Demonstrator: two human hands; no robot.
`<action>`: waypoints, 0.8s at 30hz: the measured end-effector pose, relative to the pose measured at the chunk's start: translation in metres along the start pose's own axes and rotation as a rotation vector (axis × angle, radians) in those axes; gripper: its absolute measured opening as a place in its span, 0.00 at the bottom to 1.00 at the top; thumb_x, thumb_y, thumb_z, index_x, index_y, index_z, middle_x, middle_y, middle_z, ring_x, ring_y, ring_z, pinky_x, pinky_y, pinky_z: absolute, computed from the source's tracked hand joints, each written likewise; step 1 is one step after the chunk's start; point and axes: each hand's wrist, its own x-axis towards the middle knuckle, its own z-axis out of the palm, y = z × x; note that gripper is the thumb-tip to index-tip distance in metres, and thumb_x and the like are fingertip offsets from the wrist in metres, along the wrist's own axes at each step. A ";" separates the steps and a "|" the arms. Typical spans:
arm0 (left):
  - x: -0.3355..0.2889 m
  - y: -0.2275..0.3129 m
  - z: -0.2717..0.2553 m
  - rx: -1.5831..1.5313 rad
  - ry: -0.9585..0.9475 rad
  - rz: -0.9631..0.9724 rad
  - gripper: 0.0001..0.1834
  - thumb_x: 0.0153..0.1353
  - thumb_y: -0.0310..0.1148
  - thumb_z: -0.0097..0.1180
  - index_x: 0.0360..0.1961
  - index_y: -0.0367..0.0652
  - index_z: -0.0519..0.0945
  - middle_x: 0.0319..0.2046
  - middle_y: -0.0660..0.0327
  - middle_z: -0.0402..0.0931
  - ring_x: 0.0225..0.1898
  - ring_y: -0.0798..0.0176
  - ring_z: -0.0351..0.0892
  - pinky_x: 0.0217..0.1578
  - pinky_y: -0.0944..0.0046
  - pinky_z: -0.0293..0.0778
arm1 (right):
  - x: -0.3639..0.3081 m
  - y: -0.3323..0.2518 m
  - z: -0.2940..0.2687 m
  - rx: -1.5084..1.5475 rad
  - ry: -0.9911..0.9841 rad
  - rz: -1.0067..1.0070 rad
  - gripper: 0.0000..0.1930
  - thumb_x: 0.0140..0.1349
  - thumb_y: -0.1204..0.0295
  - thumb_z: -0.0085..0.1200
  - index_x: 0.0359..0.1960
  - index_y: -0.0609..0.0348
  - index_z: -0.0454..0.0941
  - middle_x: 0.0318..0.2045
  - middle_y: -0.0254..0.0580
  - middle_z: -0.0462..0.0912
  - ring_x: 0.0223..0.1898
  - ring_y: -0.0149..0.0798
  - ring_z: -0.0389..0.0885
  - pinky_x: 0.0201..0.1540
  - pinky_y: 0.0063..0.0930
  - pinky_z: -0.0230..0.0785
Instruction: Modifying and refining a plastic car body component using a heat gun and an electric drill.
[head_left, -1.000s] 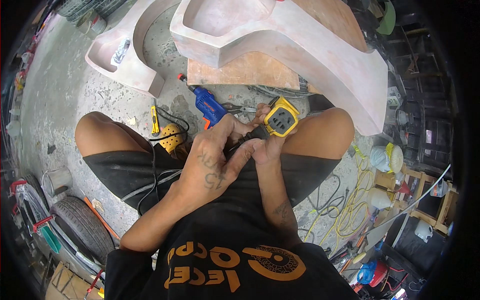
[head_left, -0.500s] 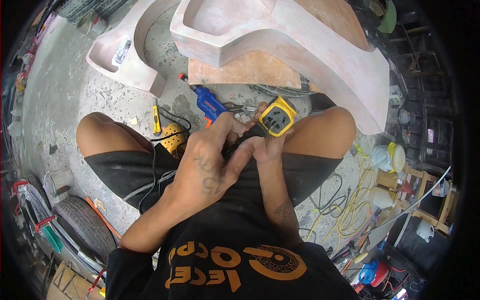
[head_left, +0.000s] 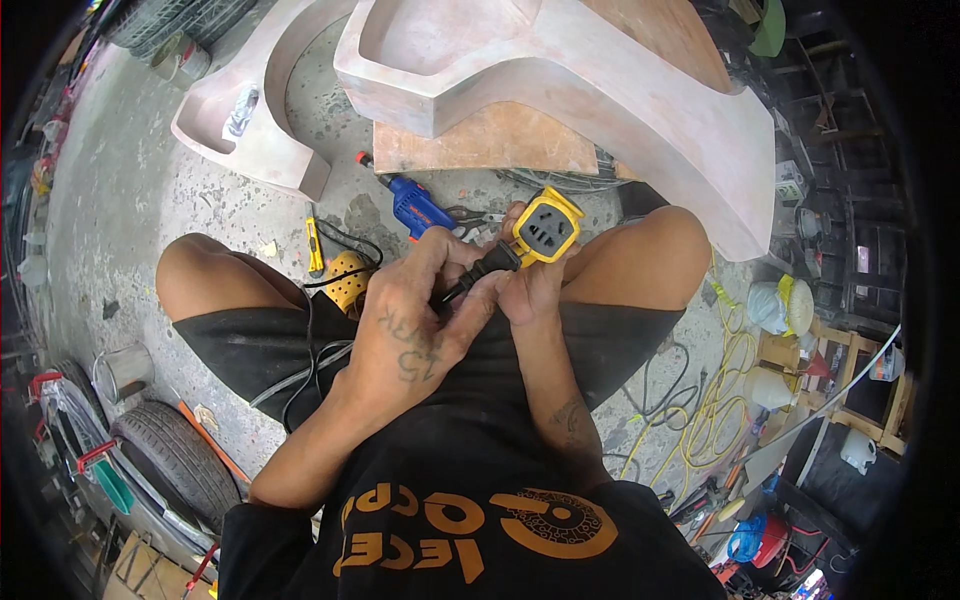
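My right hand (head_left: 533, 293) grips a yellow extension socket (head_left: 548, 228), its dark slotted face turned up. The closed fingers of my left hand (head_left: 400, 305) pinch a black plug (head_left: 492, 264), which lies close against the socket's near-left side. I cannot tell whether plug and socket touch. A dark cord runs down past my left wrist. Just beyond my hands, a blue power drill (head_left: 417, 207) with a red tip lies on the floor, a pair of pliers (head_left: 472, 215) beside it.
Pale curved panels (head_left: 600, 110) fill the far side, with a wooden board (head_left: 490, 145) under one. A yellow utility knife (head_left: 314, 248) lies near my yellow clog (head_left: 346, 280). Yellow cable (head_left: 715, 385) coils at right; a tyre (head_left: 175, 460) lies at left.
The socket has shifted slightly and its slotted face shows more fully. My left hand has moved a little left, and more of the black plug now shows between my hands.
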 end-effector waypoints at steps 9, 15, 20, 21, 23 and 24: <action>0.006 0.009 0.007 0.098 0.016 0.073 0.14 0.60 0.23 0.69 0.41 0.34 0.75 0.21 0.53 0.72 0.19 0.57 0.72 0.21 0.61 0.68 | -0.002 -0.003 0.001 -0.135 0.026 -0.030 0.45 0.54 0.34 0.62 0.60 0.60 0.71 0.51 0.39 0.77 0.51 0.33 0.80 0.54 0.30 0.78; 0.007 0.007 0.008 0.128 0.049 0.128 0.14 0.60 0.25 0.69 0.40 0.33 0.74 0.25 0.46 0.77 0.21 0.48 0.79 0.23 0.54 0.72 | -0.001 -0.005 -0.016 0.149 -0.170 0.097 0.42 0.54 0.51 0.74 0.67 0.55 0.70 0.61 0.40 0.79 0.63 0.42 0.78 0.69 0.42 0.67; 0.006 0.018 -0.004 0.200 0.012 0.054 0.13 0.60 0.23 0.69 0.41 0.34 0.76 0.20 0.58 0.75 0.20 0.69 0.71 0.23 0.66 0.68 | -0.002 -0.010 -0.011 -0.246 -0.062 -0.003 0.46 0.51 0.45 0.74 0.66 0.60 0.69 0.57 0.41 0.80 0.58 0.41 0.80 0.61 0.38 0.74; 0.007 0.019 -0.006 0.198 -0.012 0.021 0.13 0.60 0.23 0.69 0.41 0.34 0.76 0.20 0.58 0.75 0.20 0.69 0.71 0.23 0.66 0.68 | -0.002 -0.010 -0.012 -0.245 -0.061 -0.001 0.46 0.51 0.45 0.74 0.66 0.60 0.69 0.57 0.41 0.80 0.58 0.41 0.80 0.61 0.38 0.74; 0.008 0.017 -0.010 0.189 -0.026 0.019 0.12 0.60 0.23 0.68 0.40 0.34 0.76 0.20 0.58 0.75 0.20 0.70 0.71 0.23 0.66 0.68 | -0.002 -0.010 -0.013 -0.254 -0.101 -0.036 0.43 0.55 0.49 0.74 0.66 0.60 0.69 0.57 0.42 0.80 0.57 0.41 0.80 0.61 0.39 0.74; 0.010 0.015 -0.011 0.180 -0.038 0.019 0.11 0.60 0.23 0.67 0.39 0.33 0.76 0.20 0.58 0.75 0.20 0.70 0.71 0.23 0.66 0.68 | -0.001 -0.010 -0.013 -0.252 -0.102 -0.032 0.43 0.55 0.49 0.74 0.66 0.60 0.69 0.57 0.42 0.80 0.57 0.41 0.80 0.61 0.39 0.74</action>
